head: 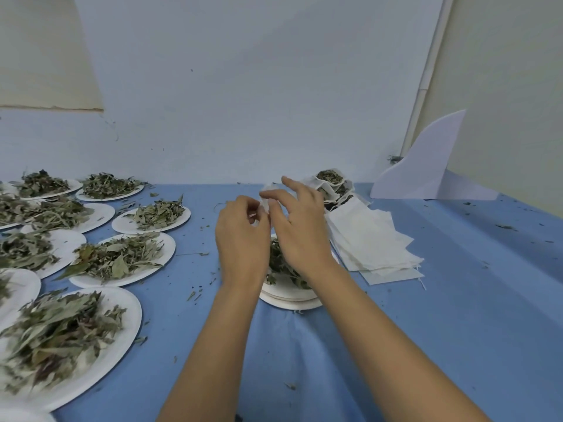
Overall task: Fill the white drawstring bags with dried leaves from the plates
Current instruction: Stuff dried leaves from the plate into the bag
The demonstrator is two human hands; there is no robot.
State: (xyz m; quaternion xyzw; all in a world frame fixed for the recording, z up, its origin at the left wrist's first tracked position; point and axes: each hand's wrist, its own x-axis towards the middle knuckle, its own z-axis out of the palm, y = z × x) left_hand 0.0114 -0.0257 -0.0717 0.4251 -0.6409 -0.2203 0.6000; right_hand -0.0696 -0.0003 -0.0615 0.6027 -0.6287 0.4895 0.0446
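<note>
1. White bag (265, 190) over the middle plate (289, 303): left hand (242, 239) pinches it; right hand (300, 226) seems to pinch it too, fingers hiding the hold.
2. Done: few filled bags (330, 181) behind.
3. Left: empty bags (371, 242) stacked, many leaf plates (91, 281); early, I judge.

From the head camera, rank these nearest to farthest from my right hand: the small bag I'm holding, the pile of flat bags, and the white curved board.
1. The small bag, held by the right hand.
2. The pile of flat bags, just right of that hand.
3. The white curved board, far right, near the wall.
</note>
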